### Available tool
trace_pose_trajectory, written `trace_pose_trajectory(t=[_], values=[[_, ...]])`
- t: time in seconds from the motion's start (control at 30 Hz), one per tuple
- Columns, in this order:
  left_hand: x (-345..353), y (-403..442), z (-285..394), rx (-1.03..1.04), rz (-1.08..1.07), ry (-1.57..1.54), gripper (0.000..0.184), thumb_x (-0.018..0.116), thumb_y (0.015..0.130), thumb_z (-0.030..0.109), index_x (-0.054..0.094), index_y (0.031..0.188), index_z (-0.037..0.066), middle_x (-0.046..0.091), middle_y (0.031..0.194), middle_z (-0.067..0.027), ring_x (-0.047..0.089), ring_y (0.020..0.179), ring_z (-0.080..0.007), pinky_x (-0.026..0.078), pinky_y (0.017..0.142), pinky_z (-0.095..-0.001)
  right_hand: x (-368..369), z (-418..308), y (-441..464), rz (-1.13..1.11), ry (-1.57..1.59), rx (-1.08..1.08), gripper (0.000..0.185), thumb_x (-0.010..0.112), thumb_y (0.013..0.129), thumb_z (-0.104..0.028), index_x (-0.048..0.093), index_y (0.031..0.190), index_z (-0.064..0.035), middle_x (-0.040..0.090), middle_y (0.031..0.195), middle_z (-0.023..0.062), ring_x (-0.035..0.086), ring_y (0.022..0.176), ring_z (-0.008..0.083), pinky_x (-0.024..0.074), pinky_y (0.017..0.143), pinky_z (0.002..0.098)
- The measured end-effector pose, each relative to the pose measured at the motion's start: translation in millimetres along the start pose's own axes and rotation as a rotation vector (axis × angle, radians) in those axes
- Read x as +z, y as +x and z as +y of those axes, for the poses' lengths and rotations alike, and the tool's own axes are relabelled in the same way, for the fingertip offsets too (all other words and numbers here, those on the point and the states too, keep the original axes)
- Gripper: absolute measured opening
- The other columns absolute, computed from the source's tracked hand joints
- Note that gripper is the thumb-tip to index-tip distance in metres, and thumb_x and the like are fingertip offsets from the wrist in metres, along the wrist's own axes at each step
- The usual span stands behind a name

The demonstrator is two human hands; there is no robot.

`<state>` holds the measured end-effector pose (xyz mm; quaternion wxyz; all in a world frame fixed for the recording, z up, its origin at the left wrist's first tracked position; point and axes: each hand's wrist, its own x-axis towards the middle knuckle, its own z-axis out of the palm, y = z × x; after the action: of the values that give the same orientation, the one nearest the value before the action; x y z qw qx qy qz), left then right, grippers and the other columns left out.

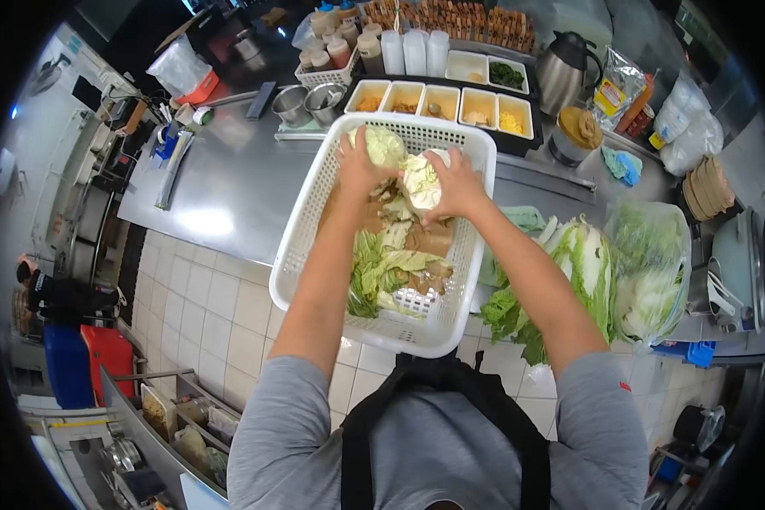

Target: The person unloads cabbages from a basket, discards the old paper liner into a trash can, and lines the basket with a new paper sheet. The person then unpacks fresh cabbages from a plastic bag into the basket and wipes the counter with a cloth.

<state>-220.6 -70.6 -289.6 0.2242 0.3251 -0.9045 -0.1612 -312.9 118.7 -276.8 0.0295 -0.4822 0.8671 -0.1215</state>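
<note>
A white perforated basket [291, 246] sits at the counter's front edge, close to my body. My left hand [361, 170] grips a pale green cabbage piece [385, 147] at the basket's far end. Right beside it, my right hand [461, 189] is wrapped round another pale piece of cabbage [422, 180], whose cut side faces up. Below both hands, loose green leaves [374, 268] and brown cardboard [433, 240] lie in the basket. To the right of the basket is a large leafy cabbage [582, 259], next to a bagged one [646, 280].
Behind the basket stand white food containers [442, 104], squeeze bottles [393, 53] and a steel jug [561, 72]. Two metal cups [291, 106] are at the back left, on the steel counter [221, 187]. A person [59, 289] is at the far left.
</note>
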Motion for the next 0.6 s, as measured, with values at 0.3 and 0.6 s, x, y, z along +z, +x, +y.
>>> trace_pose_trajectory(t=[0.3, 0.6], values=[[14, -8, 3, 0.019, 0.155, -0.162, 0.106, 0.085, 0.047, 0.031, 0.029, 0.136, 0.015, 0.023, 0.133, -0.0316, 0.031, 0.119, -0.0514, 0.036, 0.096, -0.0509, -2, -15, -12, -0.030, -0.287, -0.134, 0.107, 0.083, 0.048, -0.043, 0.026, 0.137, -0.0229, 0.028, 0.135, 0.0214, 0.039, 0.114, 0.0446, 0.0473, 0.081, 0.0530], [17, -9, -18, -0.121, 0.207, -0.330, 0.101, 0.085, 0.050, 0.024, 0.031, 0.134, 0.010, 0.035, 0.128, -0.0292, 0.039, 0.119, -0.0398, 0.039, 0.095, -0.0434, 2, 21, 6, -0.068, 0.017, -0.203, 0.115, 0.087, 0.039, -0.029, 0.026, 0.136, -0.0330, 0.023, 0.140, 0.0209, 0.042, 0.112, 0.0476, 0.0435, 0.090, 0.0495]])
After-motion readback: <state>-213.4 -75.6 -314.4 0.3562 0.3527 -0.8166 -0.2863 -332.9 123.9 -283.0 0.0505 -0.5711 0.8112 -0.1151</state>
